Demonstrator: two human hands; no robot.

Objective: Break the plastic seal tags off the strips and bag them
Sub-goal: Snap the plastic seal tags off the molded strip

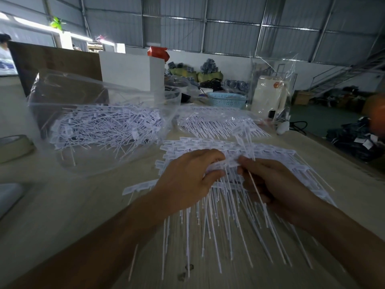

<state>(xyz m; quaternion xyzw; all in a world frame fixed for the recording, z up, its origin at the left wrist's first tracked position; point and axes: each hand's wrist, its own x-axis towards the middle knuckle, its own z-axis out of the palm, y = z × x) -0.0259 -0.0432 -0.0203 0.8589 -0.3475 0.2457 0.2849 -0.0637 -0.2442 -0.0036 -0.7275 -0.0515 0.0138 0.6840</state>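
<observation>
I see both hands working over a heap of white seal strips (pixel 239 163) spread across the pale table (pixel 62 215), their thin tails fanning toward 6 o'clock. My left hand (pixel 187 180) has its fingers curled over the strip heads and its thumb pinching from beneath, so it grips a strip near the middle of the heap. My right hand (pixel 268 180), just beside it at 3 o'clock, pinches the same row of heads between fingertips and thumb, and 1 long tail (pixel 257 188) runs down across its fingers. At 10 o'clock from the hands lies an open clear plastic bag (pixel 87 97) holding a loose pile of separated tags (pixel 108 128). At 12 o'clock, farther back, a second batch of strips (pixel 220 122) lies under clear plastic. A roll of tape (pixel 12 147) sits at the table's left edge, at 9 o'clock. A pale blue basket (pixel 227 100) stands behind the strips at 12 o'clock. 1 loose tail (pixel 133 261) lies alone at 7 o'clock.
</observation>
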